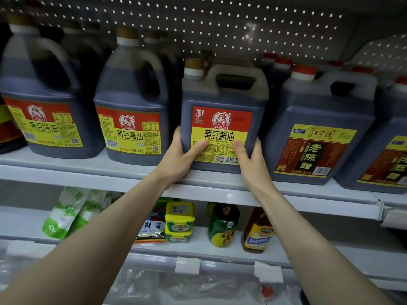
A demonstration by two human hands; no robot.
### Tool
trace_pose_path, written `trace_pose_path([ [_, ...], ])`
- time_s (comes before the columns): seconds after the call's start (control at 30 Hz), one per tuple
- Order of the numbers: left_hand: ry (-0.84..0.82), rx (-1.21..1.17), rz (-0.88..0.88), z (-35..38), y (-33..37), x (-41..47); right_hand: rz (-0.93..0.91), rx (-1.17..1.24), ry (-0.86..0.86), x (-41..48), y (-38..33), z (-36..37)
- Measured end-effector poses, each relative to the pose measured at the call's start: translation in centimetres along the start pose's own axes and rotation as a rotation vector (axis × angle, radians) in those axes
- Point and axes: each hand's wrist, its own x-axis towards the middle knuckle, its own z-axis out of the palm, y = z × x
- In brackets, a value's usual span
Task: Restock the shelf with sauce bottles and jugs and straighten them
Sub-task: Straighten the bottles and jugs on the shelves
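Note:
A square soy sauce jug [222, 100] with a red and yellow label stands upright at the front edge of the upper shelf [88, 172], label facing me. My left hand [182, 155] grips its lower left corner, thumb across the label. My right hand [251, 157] grips the lower right corner, thumb on the label too. Two rounder soy sauce jugs [132, 106] [44, 91] stand to its left. Vinegar jugs [319, 128] with red caps stand close on its right.
More jugs stand in rows behind the front ones, against a pegboard back wall [220, 25]. The lower shelf [308, 252] holds green-white bags [66, 212], stacked yellow-lidded tubs [179, 221], a green jar [222, 225] and an amber bottle [257, 232].

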Motion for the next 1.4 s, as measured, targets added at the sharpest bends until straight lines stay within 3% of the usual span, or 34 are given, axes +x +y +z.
trace_pose_path([
  [1.4,0.026,-0.026,-0.013,0.25,0.14,0.3,0.009,-0.02,0.005,0.2,-0.44,0.1],
])
